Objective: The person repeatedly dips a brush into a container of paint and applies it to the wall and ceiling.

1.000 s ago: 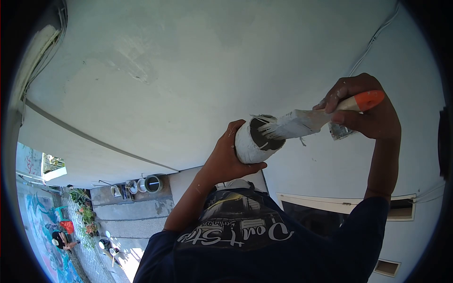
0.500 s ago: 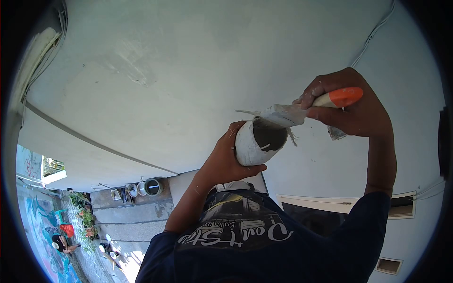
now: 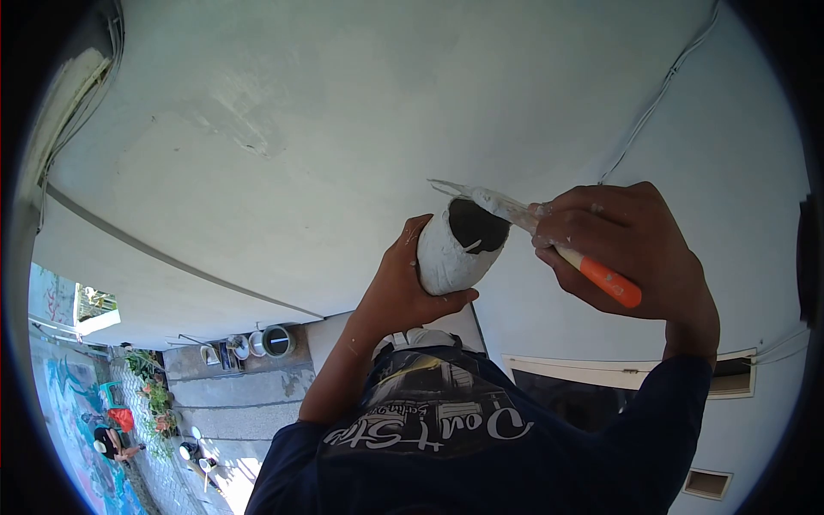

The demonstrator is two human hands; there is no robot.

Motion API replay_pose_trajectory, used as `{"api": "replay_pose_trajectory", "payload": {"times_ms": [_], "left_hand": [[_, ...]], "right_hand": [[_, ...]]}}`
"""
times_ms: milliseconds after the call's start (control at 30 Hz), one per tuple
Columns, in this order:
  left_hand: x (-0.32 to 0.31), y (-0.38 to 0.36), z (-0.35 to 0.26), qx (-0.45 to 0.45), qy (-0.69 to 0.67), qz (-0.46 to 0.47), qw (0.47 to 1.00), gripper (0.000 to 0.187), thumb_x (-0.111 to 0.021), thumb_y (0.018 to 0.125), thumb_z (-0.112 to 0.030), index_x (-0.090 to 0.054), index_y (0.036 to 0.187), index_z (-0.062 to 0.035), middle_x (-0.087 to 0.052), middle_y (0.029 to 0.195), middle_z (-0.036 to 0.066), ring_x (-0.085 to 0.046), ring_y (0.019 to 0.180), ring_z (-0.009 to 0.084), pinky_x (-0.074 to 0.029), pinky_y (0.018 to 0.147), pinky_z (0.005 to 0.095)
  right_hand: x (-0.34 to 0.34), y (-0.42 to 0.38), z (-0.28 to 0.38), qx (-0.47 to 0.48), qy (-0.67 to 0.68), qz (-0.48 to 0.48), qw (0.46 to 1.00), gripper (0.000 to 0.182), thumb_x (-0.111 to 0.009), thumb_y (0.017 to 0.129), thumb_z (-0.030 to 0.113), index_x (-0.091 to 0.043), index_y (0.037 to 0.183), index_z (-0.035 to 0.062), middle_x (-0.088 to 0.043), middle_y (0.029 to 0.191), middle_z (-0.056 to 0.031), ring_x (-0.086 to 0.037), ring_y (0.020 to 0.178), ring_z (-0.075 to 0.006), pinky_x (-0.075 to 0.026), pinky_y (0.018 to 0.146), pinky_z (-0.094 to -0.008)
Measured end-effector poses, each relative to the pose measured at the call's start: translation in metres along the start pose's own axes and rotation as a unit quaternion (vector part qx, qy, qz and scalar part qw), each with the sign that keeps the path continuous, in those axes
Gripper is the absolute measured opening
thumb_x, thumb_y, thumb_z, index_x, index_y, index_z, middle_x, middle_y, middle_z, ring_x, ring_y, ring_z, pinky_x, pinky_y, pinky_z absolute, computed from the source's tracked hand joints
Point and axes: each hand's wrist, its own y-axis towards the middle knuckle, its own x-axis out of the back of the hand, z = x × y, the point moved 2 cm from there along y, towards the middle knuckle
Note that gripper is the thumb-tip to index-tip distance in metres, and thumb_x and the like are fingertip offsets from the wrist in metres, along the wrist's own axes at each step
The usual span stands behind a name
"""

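My left hand (image 3: 402,287) is wrapped round a white-smeared container (image 3: 446,264) with a dark inside, its mouth tilted up toward me. In my right hand (image 3: 614,240) is a paintbrush (image 3: 601,279) with a pale handle and an orange end. The white-coated brush head (image 3: 493,202) lies across the container's rim, seen nearly edge on, and a few stray bristles stick out past it to the left. White specks mark the fingers of both hands. How full the container is cannot be made out.
A pale wall (image 3: 343,129) with scuffed patches fills the view ahead. Cables (image 3: 661,94) run along it at upper right. Below right is a frame with a dark opening (image 3: 566,399). Buckets (image 3: 277,341), plants (image 3: 156,399) and another person (image 3: 110,442) are far off at lower left.
My right hand has moved down and turned, so the brush handle now slopes down to the right and the head shows edge on. The container has shifted slightly left.
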Motion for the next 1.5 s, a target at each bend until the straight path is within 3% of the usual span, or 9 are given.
{"api": "replay_pose_trajectory", "payload": {"times_ms": [333,400,467,567,633,767,833,1000,1500], "left_hand": [[0.006,-0.001,0.003,0.005,0.01,-0.041,0.999,0.102,-0.099,0.065,-0.032,-0.047,0.145,0.0035,-0.06,0.136,0.021,-0.064,0.124,0.033,-0.053,0.105,0.0442],[0.006,0.0,0.01,-0.029,0.001,-0.051,0.998,0.103,-0.1,0.066,-0.032,-0.044,0.145,0.0043,-0.064,0.131,0.022,-0.065,0.123,0.0327,-0.053,0.104,0.0441],[0.004,-0.001,0.011,-0.005,-0.038,-0.044,0.998,0.102,-0.1,0.067,-0.031,-0.044,0.143,0.0056,-0.066,0.129,0.023,-0.068,0.119,0.0324,-0.055,0.102,0.0429],[0.001,0.0,0.024,0.009,-0.018,-0.035,0.999,0.103,-0.101,0.065,-0.034,-0.044,0.14,0.0062,-0.066,0.127,0.023,-0.068,0.118,0.0296,-0.056,0.1,0.0424],[0.006,-0.003,0.02,0.027,-0.004,-0.023,0.999,0.102,-0.102,0.064,-0.035,-0.046,0.138,0.0055,-0.066,0.127,0.021,-0.068,0.116,0.0286,-0.056,0.099,0.0415],[0.0,-0.003,0.028,0.018,0.019,0.002,1.0,0.098,-0.101,0.066,-0.023,-0.043,0.142,-0.0002,-0.061,0.134,0.016,-0.063,0.125,0.0263,-0.055,0.102,0.0426],[-0.003,-0.008,0.023,0.05,0.022,-0.034,0.998,0.101,-0.101,0.065,-0.033,-0.045,0.142,-0.0028,-0.064,0.133,0.022,-0.064,0.123,0.0365,-0.056,0.099,0.048],[0.005,-0.003,0.032,0.05,0.068,-0.034,0.996,0.101,-0.101,0.065,-0.033,-0.045,0.143,-0.0024,-0.064,0.133,0.022,-0.064,0.124,0.0364,-0.056,0.1,0.0476],[0.058,0.004,0.05,0.069,0.046,-0.123,0.989,0.105,-0.099,0.067,-0.028,-0.04,0.151,-0.0053,-0.06,0.139,0.021,-0.059,0.129,0.0363,-0.052,0.104,0.0498]], "right_hand": [[0.025,-0.021,-0.047,-0.058,0.249,-0.165,0.953,0.01,-0.075,0.087,0.003,-0.069,0.094,-0.001,-0.072,0.09,-0.0137,-0.076,0.088,-0.0226,-0.063,0.068,-0.0356],[0.033,-0.034,-0.063,-0.253,0.369,-0.267,0.853,0.011,-0.072,0.09,0.005,-0.067,0.096,-0.0027,-0.069,0.095,-0.0125,-0.076,0.093,-0.0255,-0.067,0.07,-0.0368],[0.034,-0.044,-0.089,-0.286,0.389,-0.371,0.793,0.017,-0.069,0.095,0.012,-0.065,0.101,-0.0023,-0.066,0.101,-0.0109,-0.074,0.094,-0.0248,-0.069,0.071,-0.038],[0.047,-0.046,-0.134,-0.25,0.451,-0.485,0.706,0.021,-0.069,0.097,0.017,-0.064,0.104,-0.002,-0.066,0.103,-0.0106,-0.073,0.097,-0.0246,-0.068,0.079,-0.0352],[0.052,-0.044,-0.166,-0.235,0.536,-0.598,0.548,0.023,-0.069,0.098,0.015,-0.062,0.108,-0.0043,-0.065,0.107,-0.0133,-0.071,0.104,-0.0265,-0.066,0.09,-0.0331],[0.092,-0.038,-0.234,-0.088,0.608,-0.658,0.436,0.022,-0.065,0.098,0.007,-0.058,0.109,-0.0101,-0.063,0.112,-0.019,-0.068,0.108,-0.0291,-0.063,0.1,-0.0351],[0.118,-0.018,-0.258,-0.043,0.594,-0.677,0.432,0.022,-0.064,0.099,0.007,-0.057,0.109,-0.0111,-0.062,0.113,-0.0205,-0.067,0.11,-0.0303,-0.063,0.102,-0.0353],[0.193,0.058,-0.29,0.065,0.544,-0.725,0.418,0.024,-0.062,0.097,0.007,-0.054,0.114,-0.0084,-0.062,0.112,-0.0191,-0.067,0.104,-0.0274,-0.063,0.1,-0.0362],[0.26,0.173,-0.332,0.083,0.523,-0.764,0.368,0.026,-0.059,0.093,0.005,-0.052,0.112,-0.0107,-0.061,0.11,-0.0201,-0.07,0.089,-0.0262,-0.068,0.083,-0.0348]]}}
